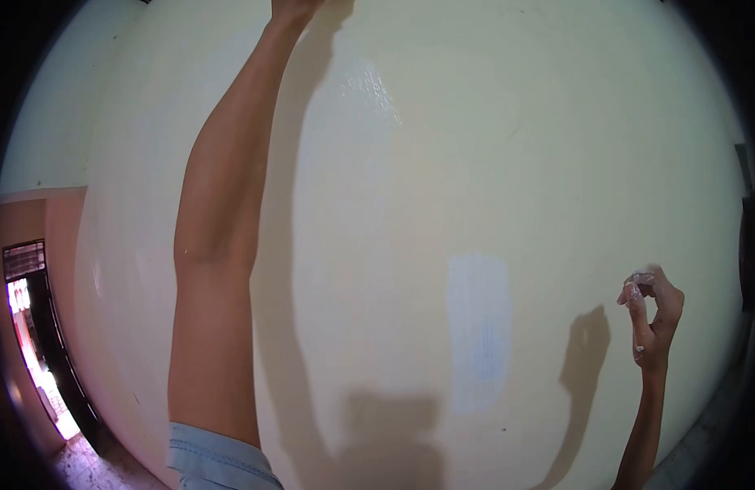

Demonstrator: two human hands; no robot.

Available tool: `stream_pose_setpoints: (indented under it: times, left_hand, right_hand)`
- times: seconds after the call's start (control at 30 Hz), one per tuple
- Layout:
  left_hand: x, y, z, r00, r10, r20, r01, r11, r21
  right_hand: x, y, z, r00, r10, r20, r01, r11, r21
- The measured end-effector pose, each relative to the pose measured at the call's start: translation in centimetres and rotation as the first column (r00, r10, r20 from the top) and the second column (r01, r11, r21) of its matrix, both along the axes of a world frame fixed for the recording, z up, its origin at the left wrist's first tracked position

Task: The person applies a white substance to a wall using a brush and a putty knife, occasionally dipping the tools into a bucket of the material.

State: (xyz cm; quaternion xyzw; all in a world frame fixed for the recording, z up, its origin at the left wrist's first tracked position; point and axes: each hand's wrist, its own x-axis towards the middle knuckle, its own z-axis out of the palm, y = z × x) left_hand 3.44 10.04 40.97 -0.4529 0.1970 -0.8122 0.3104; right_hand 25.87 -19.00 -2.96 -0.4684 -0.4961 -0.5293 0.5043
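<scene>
My left arm stretches up along a pale cream wall (418, 196). Only the wrist and base of my left hand (294, 8) show at the top edge; its fingers are out of view, as is anything in them. At the right, my right hand (653, 306) is raised in front of the wall, thumb and fingertips brought together in a pinch. White paint or paste coats its fingertips and thumb. Whether something small sits in the pinch I cannot make out. Left of this hand is a brushed whitish-blue patch (480, 335) on the wall. A wet, shiny streak (373, 90) glints higher up.
At the far left, a dark-framed doorway (47, 359) lets in bright light above a speckled floor (100, 465). Shadows of my head and both arms fall on the wall. Dark objects (749, 245) line the right edge.
</scene>
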Motion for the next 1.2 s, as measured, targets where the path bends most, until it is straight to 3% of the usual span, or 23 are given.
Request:
stream_pose_setpoints:
  times: [0.03,0.1,0.13,0.17,0.23,0.27,0.33,0.37,0.43,0.47,0.53,0.6,0.63,0.73,0.77,0.8,0.83,0.9,1.0,1.07,1.1,1.13,1.2]
  left_hand:
    - [0.8,1.7,1.6,0.951,-0.235,-0.200,0.242,0.970,0.010]
    - [3.1,4.5,1.8,0.581,-0.603,-0.547,0.655,0.745,-0.127]
    - [3.8,6.2,0.0,0.896,-0.353,-0.267,0.402,0.902,0.155]
    - [3.3,6.3,-4.5,0.992,-0.059,0.116,0.019,0.948,0.318]
    - [1.1,5.2,-13.4,0.940,0.335,-0.070,-0.325,0.937,0.125]
    - [0.6,3.5,-17.8,0.960,0.161,-0.228,-0.110,0.969,0.219]
    - [-0.4,3.2,-26.5,0.891,0.189,-0.413,-0.131,0.978,0.165]
    - [-0.2,1.1,-30.5,0.719,-0.004,-0.695,0.047,0.998,0.043]
    - [-1.9,-1.4,-35.8,0.554,-0.062,-0.830,0.023,0.998,-0.060]
    - [-2.1,-2.4,-36.8,0.557,-0.067,-0.828,-0.021,0.995,-0.094]
    - [-0.9,-3.5,-35.7,0.396,-0.640,-0.658,0.200,0.760,-0.618]
    - [-0.4,-1.3,-32.2,0.740,-0.149,-0.656,-0.044,0.962,-0.268]
    - [-0.2,-1.8,-29.2,0.741,-0.047,-0.670,-0.225,0.923,-0.313]
    - [1.9,0.4,-15.2,0.893,0.323,-0.313,-0.296,0.946,0.132]
    - [2.7,-0.7,-11.1,0.927,0.110,-0.358,-0.161,0.980,-0.116]
    - [3.0,-2.0,-6.5,0.948,-0.095,-0.303,0.038,0.981,-0.190]
    - [2.3,-1.9,-3.0,0.979,-0.029,-0.200,-0.002,0.988,-0.156]
    - [2.3,-0.9,1.9,0.995,0.046,0.088,-0.060,0.984,0.165]
    - [3.0,1.7,-0.6,0.991,-0.025,-0.134,0.046,0.986,0.160]
    - [2.4,1.7,-8.2,0.976,-0.002,-0.220,0.021,0.996,0.084]
    - [2.3,1.8,-12.3,0.950,-0.095,-0.297,0.117,0.991,0.059]
    - [1.6,1.7,-16.1,0.952,0.050,-0.303,0.026,0.970,0.241]
    - [0.9,1.3,-26.9,0.826,0.000,-0.563,0.029,0.999,0.042]
  right_hand:
    - [-0.2,0.3,0.1,1.000,-0.007,-0.021,0.007,1.000,0.010]
    - [0.0,0.5,-0.1,0.997,-0.021,-0.080,0.023,0.999,0.025]
    - [0.0,0.6,-0.2,0.995,0.006,-0.104,-0.003,1.000,0.025]
    - [0.1,0.7,-0.3,0.992,0.023,-0.121,-0.020,0.999,0.029]
    - [0.5,0.8,-0.6,0.986,0.064,-0.153,-0.058,0.997,0.040]
    - [0.8,0.6,-0.6,0.987,0.066,-0.148,-0.064,0.998,0.017]
    - [0.7,0.5,0.0,0.976,0.093,-0.195,-0.093,0.996,0.009]
    - [1.4,0.0,-0.4,0.971,0.107,-0.214,-0.106,0.994,0.019]
    - [1.1,-0.2,0.1,0.967,0.120,-0.224,-0.122,0.993,0.005]
    - [1.2,-0.3,0.6,0.968,0.119,-0.223,-0.123,0.992,-0.006]
    - [1.7,-0.4,1.1,0.973,0.102,-0.207,-0.106,0.994,-0.010]
    - [1.9,-0.3,1.1,0.979,0.079,-0.190,-0.083,0.996,-0.012]
    - [1.9,-0.2,1.1,0.977,0.095,-0.189,-0.098,0.995,-0.007]
    - [2.2,0.5,1.2,0.977,0.116,-0.181,-0.116,0.993,0.009]
    - [2.4,0.5,1.2,0.977,0.103,-0.185,-0.105,0.994,0.003]
    - [2.6,0.5,1.2,0.978,0.090,-0.188,-0.092,0.996,-0.002]
    - [2.5,0.5,1.3,0.978,0.096,-0.184,-0.097,0.995,0.004]
    - [2.7,0.4,1.2,0.974,0.110,-0.199,-0.112,0.994,0.002]
    - [2.4,0.3,0.9,0.969,0.094,-0.226,-0.097,0.995,0.000]
    - [2.3,0.4,1.1,0.963,0.119,-0.240,-0.117,0.993,0.019]
    - [2.3,0.5,1.1,0.960,0.139,-0.245,-0.136,0.990,0.032]
    - [2.3,0.6,1.0,0.955,0.163,-0.250,-0.157,0.987,0.043]
    - [2.1,0.7,1.2,0.946,0.198,-0.256,-0.191,0.980,0.051]
